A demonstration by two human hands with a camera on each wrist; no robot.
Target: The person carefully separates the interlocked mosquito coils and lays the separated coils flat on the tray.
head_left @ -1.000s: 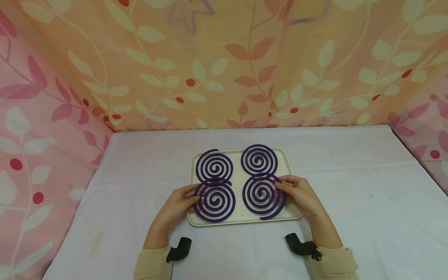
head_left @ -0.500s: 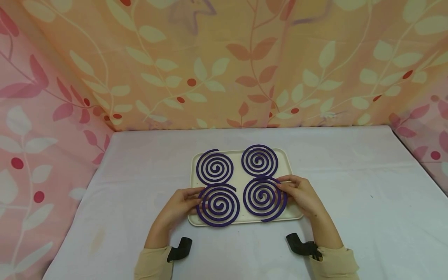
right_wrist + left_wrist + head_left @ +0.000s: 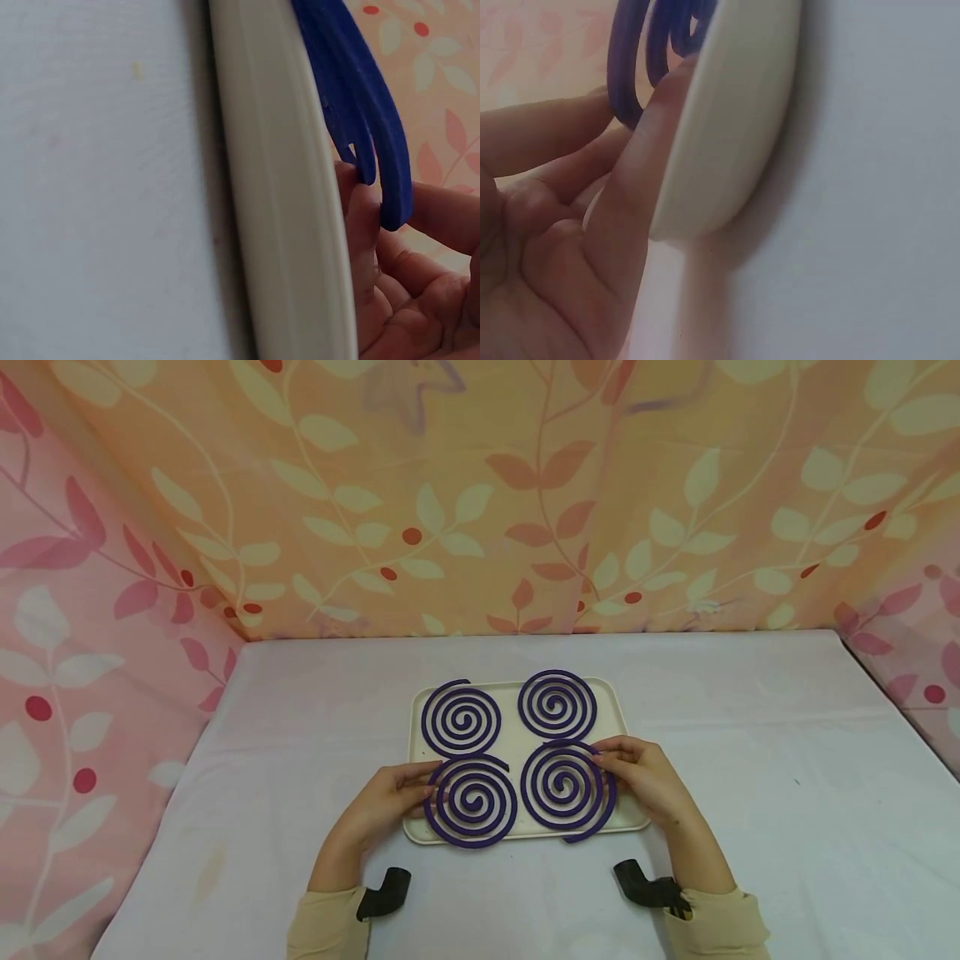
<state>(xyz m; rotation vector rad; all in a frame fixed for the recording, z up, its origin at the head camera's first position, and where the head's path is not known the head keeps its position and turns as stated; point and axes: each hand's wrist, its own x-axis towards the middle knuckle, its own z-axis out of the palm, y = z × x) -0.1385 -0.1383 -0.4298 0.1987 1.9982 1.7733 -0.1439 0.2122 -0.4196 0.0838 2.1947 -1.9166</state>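
Several purple mosquito coils lie on or over a cream tray (image 3: pixel 510 714). My left hand (image 3: pixel 375 806) holds the near left mosquito coil (image 3: pixel 474 802) by its outer left edge. By its upper right edge, the near right mosquito coil (image 3: pixel 561 786) is pinched between the fingers and thumb of my right hand (image 3: pixel 648 777). Both near coils reach past the tray's front rim in the head view. In the right wrist view, the end of the coil (image 3: pixel 394 202) stands up above the tray wall (image 3: pixel 285 187), fingers close behind it.
The far left coil (image 3: pixel 465 721) and far right coil (image 3: pixel 556 704) lie towards the tray's back. A white cloth (image 3: pixel 247 760) covers the table, with a floral curtain (image 3: pixel 480 527) behind. Black wrist mounts (image 3: pixel 385 895) stick out from both sleeves.
The near left coil has moved right and towards the front, and its end has turned. The near right coil has shifted slightly to the front. Both now overlap the far coils less.
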